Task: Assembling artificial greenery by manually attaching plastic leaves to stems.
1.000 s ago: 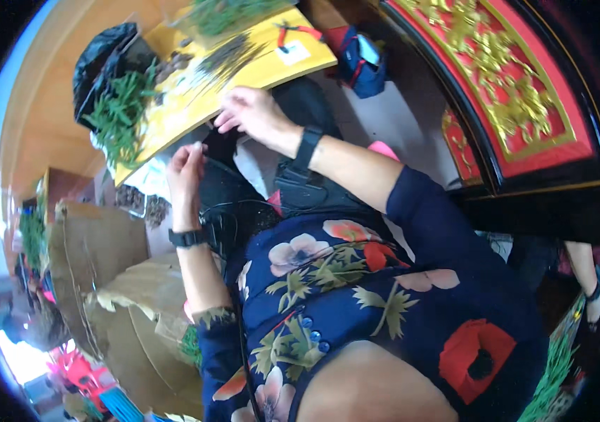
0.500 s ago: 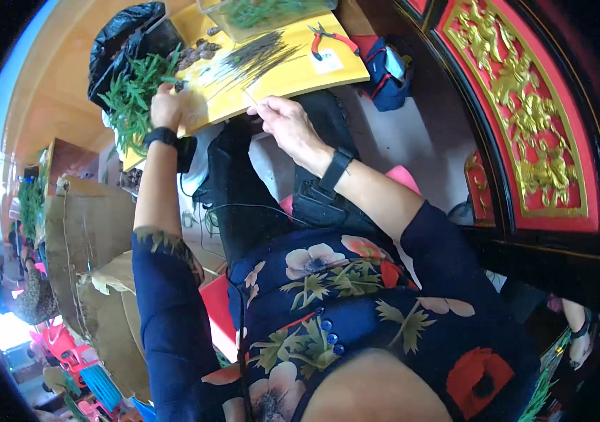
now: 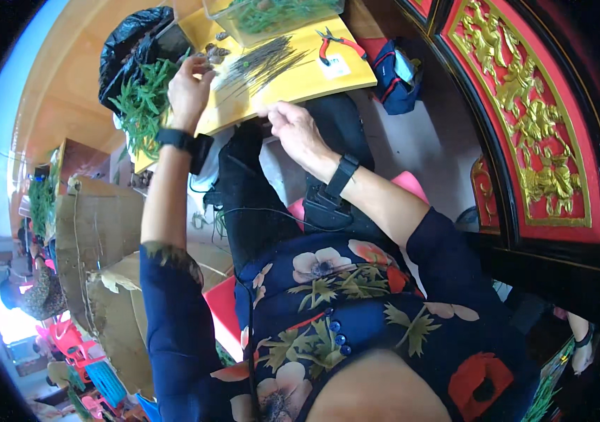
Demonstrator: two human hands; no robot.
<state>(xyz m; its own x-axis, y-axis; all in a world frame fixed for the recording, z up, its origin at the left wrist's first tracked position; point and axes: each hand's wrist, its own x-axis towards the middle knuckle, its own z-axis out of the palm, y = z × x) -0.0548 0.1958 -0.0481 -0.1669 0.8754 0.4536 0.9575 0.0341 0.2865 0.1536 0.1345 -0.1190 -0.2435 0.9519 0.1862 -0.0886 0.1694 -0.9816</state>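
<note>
My left hand (image 3: 189, 93) is raised over the left part of the yellow board (image 3: 300, 88), its fingertips drawn together beside several brown pine cones (image 3: 217, 53). Whether it grips one of them I cannot make out. At the near edge of the board, my right hand (image 3: 296, 130) is closed in a pinch, and its fingertips are blurred. What the pinch holds is too fine to see. A pile of thin dark wires (image 3: 265, 65) lies between and beyond the hands. Green artificial sprigs (image 3: 145, 105) are heaped just left of my left hand.
Red-handled pliers (image 3: 339, 46) rest on the board's right side. A clear plastic tub (image 3: 279, 20) of green sprigs stands at its far edge, a black plastic bag (image 3: 120, 53) at the far left. A dark blue pouch (image 3: 395, 81) lies right of the board; cardboard (image 3: 96, 246) stands left.
My left hand has moved up and right, from beside the sprigs toward the pine cones. The thin wire seen earlier at my right fingertips no longer shows clearly. The view has shifted slightly.
</note>
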